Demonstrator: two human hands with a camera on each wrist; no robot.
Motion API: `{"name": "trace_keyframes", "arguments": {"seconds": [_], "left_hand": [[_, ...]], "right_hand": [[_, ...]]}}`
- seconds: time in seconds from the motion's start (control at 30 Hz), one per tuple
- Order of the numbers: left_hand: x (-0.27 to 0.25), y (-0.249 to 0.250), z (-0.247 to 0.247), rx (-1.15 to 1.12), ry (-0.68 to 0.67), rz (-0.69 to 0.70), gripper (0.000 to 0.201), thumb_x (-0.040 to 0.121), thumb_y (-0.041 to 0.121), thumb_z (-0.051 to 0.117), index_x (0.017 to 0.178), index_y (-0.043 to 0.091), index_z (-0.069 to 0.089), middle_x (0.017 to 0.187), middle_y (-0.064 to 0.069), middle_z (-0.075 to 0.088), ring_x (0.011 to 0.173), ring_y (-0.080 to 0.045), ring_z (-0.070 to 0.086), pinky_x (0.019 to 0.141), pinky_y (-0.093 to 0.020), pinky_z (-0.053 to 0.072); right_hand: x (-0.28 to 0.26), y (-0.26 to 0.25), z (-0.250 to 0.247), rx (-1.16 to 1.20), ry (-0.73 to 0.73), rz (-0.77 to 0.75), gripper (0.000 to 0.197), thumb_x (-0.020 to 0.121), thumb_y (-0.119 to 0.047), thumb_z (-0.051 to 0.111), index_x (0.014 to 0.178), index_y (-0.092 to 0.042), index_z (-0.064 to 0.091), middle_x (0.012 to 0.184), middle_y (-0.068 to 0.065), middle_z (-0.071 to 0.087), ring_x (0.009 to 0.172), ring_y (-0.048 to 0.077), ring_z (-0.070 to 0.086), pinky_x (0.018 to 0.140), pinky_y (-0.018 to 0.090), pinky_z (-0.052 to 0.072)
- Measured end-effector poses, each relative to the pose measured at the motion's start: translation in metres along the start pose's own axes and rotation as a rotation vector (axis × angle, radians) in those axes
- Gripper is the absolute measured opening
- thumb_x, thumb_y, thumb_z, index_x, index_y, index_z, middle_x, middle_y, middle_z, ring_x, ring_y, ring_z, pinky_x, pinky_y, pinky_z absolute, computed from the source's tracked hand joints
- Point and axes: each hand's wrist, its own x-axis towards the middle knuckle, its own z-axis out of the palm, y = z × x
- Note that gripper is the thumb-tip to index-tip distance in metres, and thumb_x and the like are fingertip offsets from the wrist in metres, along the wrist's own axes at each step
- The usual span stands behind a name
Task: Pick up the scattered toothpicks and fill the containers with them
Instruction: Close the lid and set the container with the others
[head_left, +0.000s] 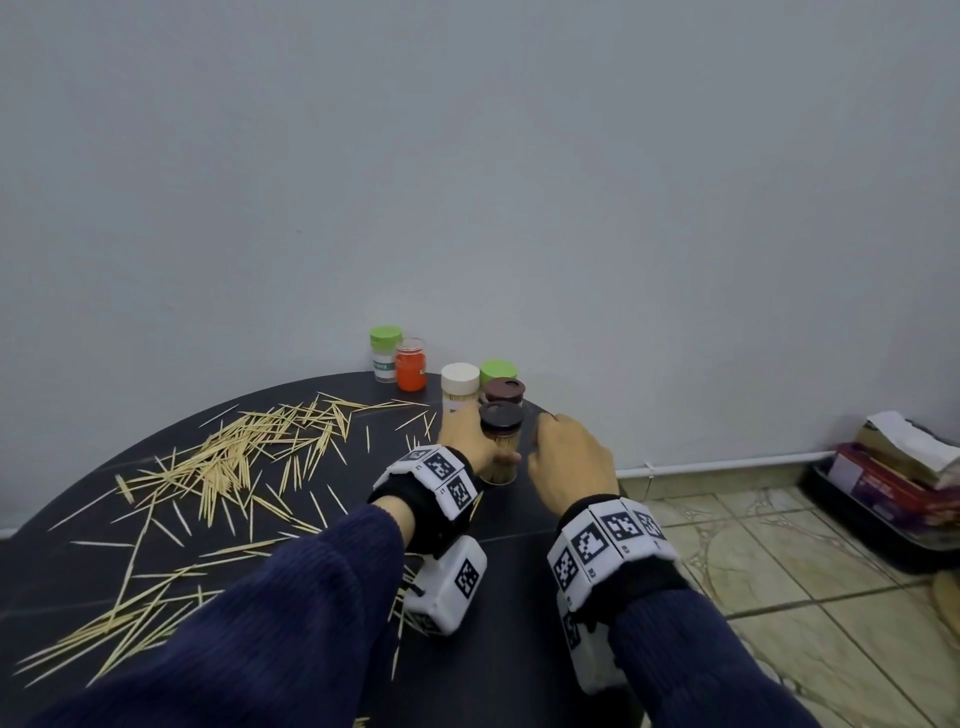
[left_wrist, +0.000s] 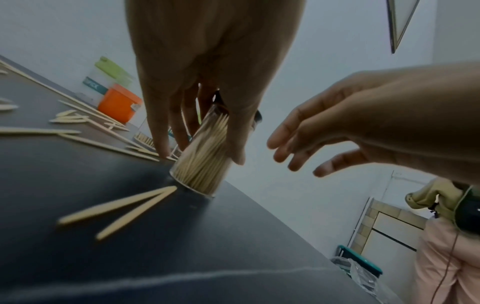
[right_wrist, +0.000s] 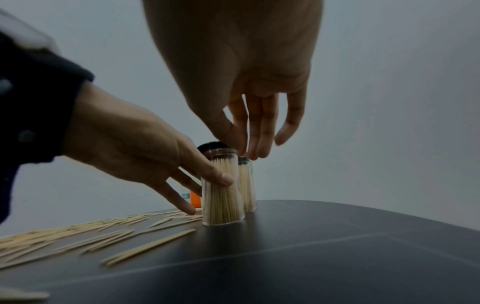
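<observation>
Your left hand (head_left: 470, 439) clamps one of six jars (head_left: 500, 447) at frame center; right hand (head_left: 571, 462) hovers, fingers loosely apart.

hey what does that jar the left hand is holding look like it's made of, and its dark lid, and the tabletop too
Jar: clear and glossy, the toothpicks show through its wall; plastic or glass, I cannot tell which.
Dark lid: opaque dark brown with a moulded opening, probably plastic.
Tabletop: black, smooth, faintly reflective with thin seam lines; perhaps laminate or painted board.
The left hand grips the jar.
</observation>
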Motion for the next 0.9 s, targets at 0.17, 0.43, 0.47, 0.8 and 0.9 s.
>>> {"name": "trace_keyframes", "arguments": {"seconds": [0.17, 0.43, 0.47, 0.8, 0.9], "left_hand": [[0.001, -0.013, -0.012, 0.077, -0.053, -0.036, 0.065, 0.062, 0.002, 0.083, 0.121, 0.005, 0.054, 0.115, -0.010, 0.063, 0.109, -0.023, 0.058, 0.088, -0.027, 0.045], [0.009, -0.036, -0.090, 0.174, 0.022, -0.019, 0.030, 0.076, -0.004, 0.068, 0.105, 0.004, 0.064, 0.104, -0.011, 0.068, 0.086, -0.012, 0.057, 0.079, -0.021, 0.046], [0.011, -0.040, -0.101, 0.183, 0.038, -0.025, 0.028, 0.078, -0.005, 0.066, 0.104, 0.003, 0.064, 0.104, -0.013, 0.068, 0.086, -0.013, 0.057, 0.078, -0.021, 0.046], [0.059, -0.064, -0.174, 0.439, 0.175, -0.022, 0.027, 0.081, 0.000, 0.063, 0.108, 0.002, 0.063, 0.110, -0.014, 0.066, 0.101, -0.025, 0.060, 0.084, -0.028, 0.045], [0.089, -0.071, -0.178, 0.497, 0.175, -0.024, 0.030, 0.083, 0.005, 0.064, 0.113, 0.004, 0.060, 0.117, -0.012, 0.062, 0.108, -0.025, 0.057, 0.086, -0.029, 0.043]], "right_hand": [[0.000, -0.005, 0.001, -0.018, 0.015, -0.032, 0.023, 0.093, -0.011, 0.042, 0.112, -0.005, 0.053, 0.117, 0.010, 0.055, 0.108, 0.029, 0.054, 0.081, 0.035, 0.041], [0.008, -0.039, 0.010, -0.020, 0.021, -0.215, 0.023, 0.094, -0.012, 0.043, 0.114, -0.009, 0.054, 0.116, 0.008, 0.057, 0.108, 0.026, 0.056, 0.083, 0.035, 0.044], [0.010, -0.046, 0.012, -0.025, 0.019, -0.243, 0.022, 0.094, -0.012, 0.044, 0.113, -0.009, 0.054, 0.116, 0.008, 0.058, 0.107, 0.026, 0.057, 0.083, 0.036, 0.045], [0.059, -0.086, 0.035, -0.064, -0.015, -0.399, 0.024, 0.094, -0.013, 0.044, 0.115, -0.009, 0.052, 0.117, 0.007, 0.056, 0.107, 0.026, 0.055, 0.078, 0.035, 0.044], [0.076, -0.089, 0.039, -0.055, -0.022, -0.417, 0.023, 0.094, -0.014, 0.045, 0.116, -0.010, 0.052, 0.117, 0.007, 0.056, 0.106, 0.025, 0.055, 0.075, 0.034, 0.043]]}}
